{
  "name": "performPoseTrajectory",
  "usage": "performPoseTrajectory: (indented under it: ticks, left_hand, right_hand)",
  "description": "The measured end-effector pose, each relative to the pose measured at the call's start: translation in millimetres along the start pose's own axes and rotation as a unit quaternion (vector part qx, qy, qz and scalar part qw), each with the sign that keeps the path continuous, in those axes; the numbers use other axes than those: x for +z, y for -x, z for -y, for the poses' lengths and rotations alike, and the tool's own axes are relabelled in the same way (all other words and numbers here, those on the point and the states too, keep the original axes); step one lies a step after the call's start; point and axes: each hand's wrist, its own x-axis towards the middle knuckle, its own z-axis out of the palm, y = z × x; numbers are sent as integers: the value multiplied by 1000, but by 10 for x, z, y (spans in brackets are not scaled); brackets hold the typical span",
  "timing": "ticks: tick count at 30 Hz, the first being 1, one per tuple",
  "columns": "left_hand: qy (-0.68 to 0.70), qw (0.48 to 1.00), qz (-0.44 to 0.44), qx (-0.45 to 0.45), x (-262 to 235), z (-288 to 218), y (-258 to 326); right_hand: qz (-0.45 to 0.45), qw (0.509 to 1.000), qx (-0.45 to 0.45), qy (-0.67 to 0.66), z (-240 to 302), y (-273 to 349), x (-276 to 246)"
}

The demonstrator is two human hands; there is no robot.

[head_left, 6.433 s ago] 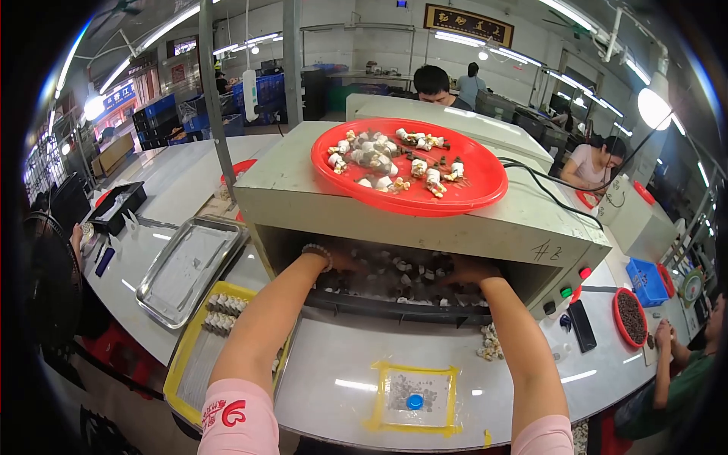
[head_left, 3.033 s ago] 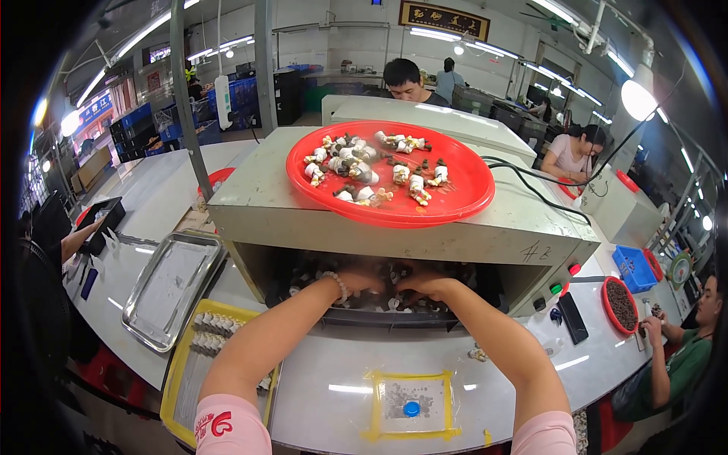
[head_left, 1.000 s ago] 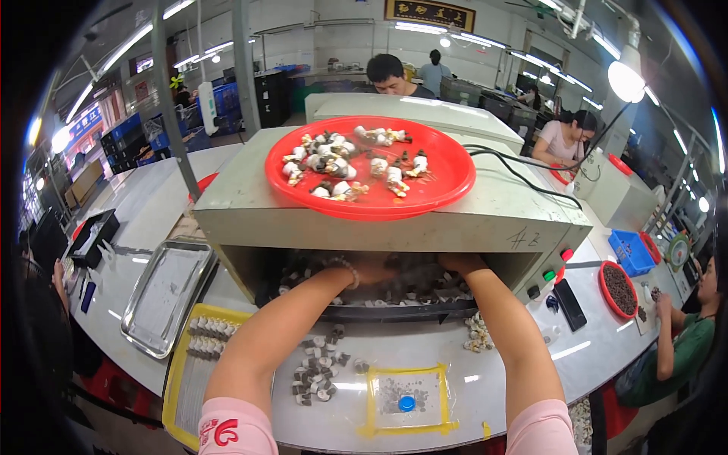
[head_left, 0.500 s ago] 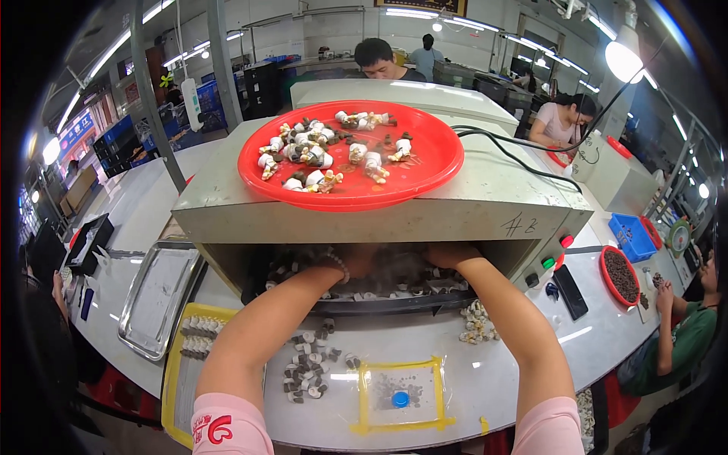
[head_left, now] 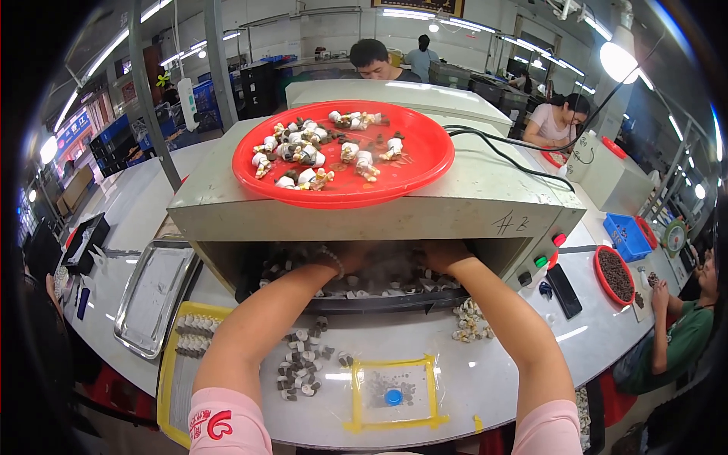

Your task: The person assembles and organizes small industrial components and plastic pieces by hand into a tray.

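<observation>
Inside the open front of the pale box (head_left: pixel 371 218), both bare hands reach in over a black tray (head_left: pixel 364 305), which holds many small pieces (head_left: pixel 394 288), white and dark. The left hand (head_left: pixel 353 258), with a bracelet (head_left: pixel 332 262) at its wrist, is a little left of the middle; the right hand (head_left: pixel 441 255) is farther to the right, and the two are apart. Their fingers are in shadow and haze, so I cannot tell whether they are spread, together or closed on some pieces.

The tray has its long axis from left to right, across the opening. The pieces which can be seen best lie along its front side, nearer to the person than the hands, and they point in mixed directions. Pieces at the left end are nearer to the left hand; those at the right end are nearer to the right one.

On the counter (head_left: pixel 485 394), a loose group (head_left: pixel 300 368) of similar pieces lies just beside the left forearm, and a paler heap (head_left: pixel 470 321) is beside the right forearm. Above, a red plate (head_left: pixel 421 155) on the box carries more pieces.
</observation>
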Motion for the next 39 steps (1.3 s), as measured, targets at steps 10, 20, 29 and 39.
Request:
performPoseTrajectory:
  ticks: [10, 20, 29, 39]
  left_hand:
    - [206, 952, 146, -173, -276, -63, 190]
    - [225, 928, 219, -199, -366, -269, 309]
    - [181, 907, 323, -203, -620, -601, 207]
    - [185, 908, 341, -155, -257, -548, 5]
  right_hand:
    - [85, 995, 54, -12, -57, 42, 12]
    - [156, 978, 110, -85, 132, -47, -130]
    - [359, 880, 174, -259, 514, -90, -576]
    - [381, 864, 113, -309, 302, -29, -327]
